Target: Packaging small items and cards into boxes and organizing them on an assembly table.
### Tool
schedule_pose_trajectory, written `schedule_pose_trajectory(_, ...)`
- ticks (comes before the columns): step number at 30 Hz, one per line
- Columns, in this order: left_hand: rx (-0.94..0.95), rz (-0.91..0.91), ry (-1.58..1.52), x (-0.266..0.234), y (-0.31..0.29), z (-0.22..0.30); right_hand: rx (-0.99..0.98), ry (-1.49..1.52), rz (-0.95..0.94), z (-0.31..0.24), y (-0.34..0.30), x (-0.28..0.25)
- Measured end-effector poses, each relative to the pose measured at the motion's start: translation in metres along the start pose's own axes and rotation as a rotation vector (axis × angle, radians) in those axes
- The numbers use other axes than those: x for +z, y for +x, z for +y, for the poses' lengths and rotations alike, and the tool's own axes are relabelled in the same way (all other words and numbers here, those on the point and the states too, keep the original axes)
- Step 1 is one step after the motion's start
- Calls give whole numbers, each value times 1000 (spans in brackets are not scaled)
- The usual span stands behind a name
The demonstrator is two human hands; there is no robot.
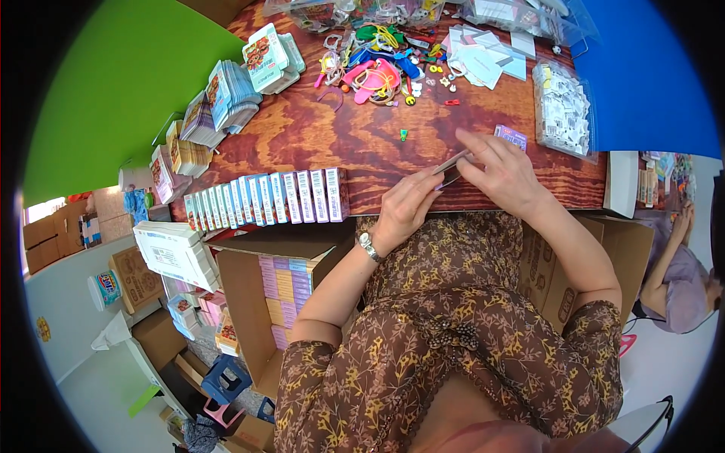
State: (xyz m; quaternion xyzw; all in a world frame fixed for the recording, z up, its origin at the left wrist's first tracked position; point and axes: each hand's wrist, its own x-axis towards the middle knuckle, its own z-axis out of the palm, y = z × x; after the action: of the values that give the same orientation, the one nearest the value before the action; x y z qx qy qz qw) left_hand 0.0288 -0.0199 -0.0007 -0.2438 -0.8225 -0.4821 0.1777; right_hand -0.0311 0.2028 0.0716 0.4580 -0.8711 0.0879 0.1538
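Observation:
Over the table's front edge, both hands meet at a thin flat card-like piece (pixel 451 161), seen nearly edge-on, so its kind is not clear. My left hand (pixel 406 208), with a watch on the wrist, pinches its near left side. The fingers of my right hand (pixel 502 172) close on its right end, covering part of it. Just beyond the right hand lies a small purple printed box (pixel 511 137). A tiny green trinket (pixel 403 135) rests alone on the wood farther ahead.
A row of small boxes (pixel 283 198) stands at the front left; stacks of flat printed cartons (pixel 232 94) curve behind it. Colourful trinkets (pixel 377 75) are heaped at the back, beside loose cards (pixel 479 60). A clear tray of white packets (pixel 563 109) sits right. Below is an open carton (pixel 242 302).

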Motion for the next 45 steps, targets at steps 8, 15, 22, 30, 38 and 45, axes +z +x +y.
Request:
schedule_pose_trajectory(8, 11, 8, 52, 10, 0, 8, 250, 193, -198, 5, -6, 1)
schedule_pose_trajectory(15, -3, 18, 80, 11, 3, 12, 98, 41, -131, 6, -23, 4)
schedule_pose_trajectory(22, -41, -9, 57, 8, -5, 8, 136, 93, -63, 4, -11, -8)
schedule_pose_trajectory(30, -13, -31, 39, 6, -2, 5, 111, 0, 31, -3, -9, -14)
schedule_pose_trajectory(38, -51, -32, 20, 4, -3, 1, 58, -117, 13, -6, -2, -32)
schedule_pose_trajectory(45, -43, -34, 27, 5, -3, 2, 86, 44, -26, -12, -6, -1)
